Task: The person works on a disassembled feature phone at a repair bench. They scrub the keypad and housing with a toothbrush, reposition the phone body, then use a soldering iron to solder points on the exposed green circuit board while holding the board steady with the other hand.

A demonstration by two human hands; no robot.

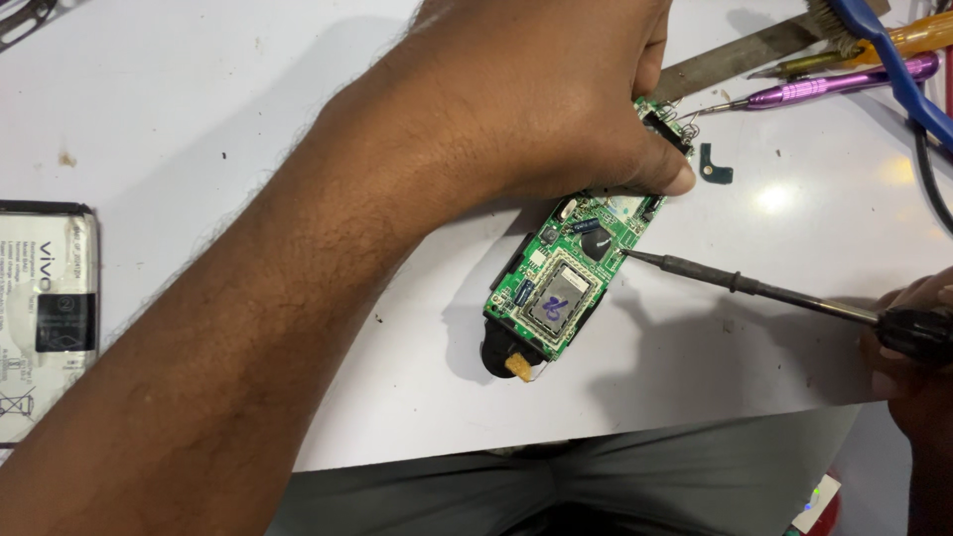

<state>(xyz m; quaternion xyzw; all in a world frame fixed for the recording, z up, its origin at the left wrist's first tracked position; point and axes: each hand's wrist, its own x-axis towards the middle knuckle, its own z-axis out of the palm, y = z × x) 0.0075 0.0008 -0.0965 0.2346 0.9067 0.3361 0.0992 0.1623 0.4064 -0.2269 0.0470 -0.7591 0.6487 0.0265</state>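
A small green circuit board (561,283) with a silver metal shield lies tilted on the white table (248,89), over a black part. My left hand (536,99) reaches across from the lower left and pins the board's far end with thumb and fingers. My right hand (918,333), at the right edge, grips a black-handled soldering iron (754,288). Its dark tip touches the board's right edge beside a black chip.
A flat phone battery (45,318) lies at the left edge. At the top right lie a purple screwdriver (844,84), a yellow-handled tool (918,35), a blue-handled brush, a metal ruler (735,55) and a dark cable. A tiny dark green bracket (715,167) sits by my left thumb.
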